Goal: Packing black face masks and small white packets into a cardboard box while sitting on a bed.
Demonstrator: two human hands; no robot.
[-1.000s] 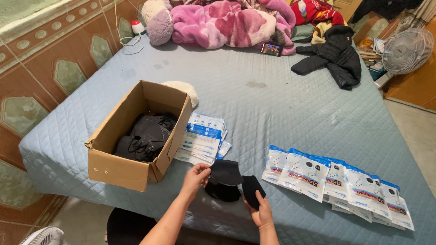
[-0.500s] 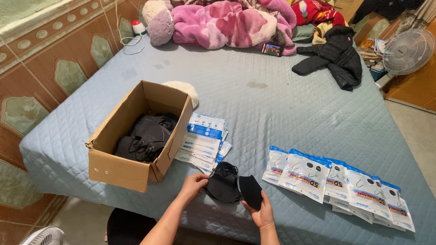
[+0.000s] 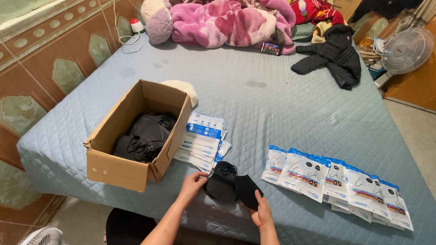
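Black fabric face masks (image 3: 222,183) are found in a small stack at the near edge of the blue quilted bed (image 3: 281,109), between both hands. The left hand (image 3: 193,185) pinches the stack's left rim. The right hand (image 3: 261,212) grips one folded black mask (image 3: 247,190), its long axis running up-left, touching the stack.

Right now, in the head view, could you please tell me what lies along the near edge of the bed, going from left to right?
Cardboard box of black masks → stack of flat blue-and-white packets → black masks in the hands → row of filled mask packets.
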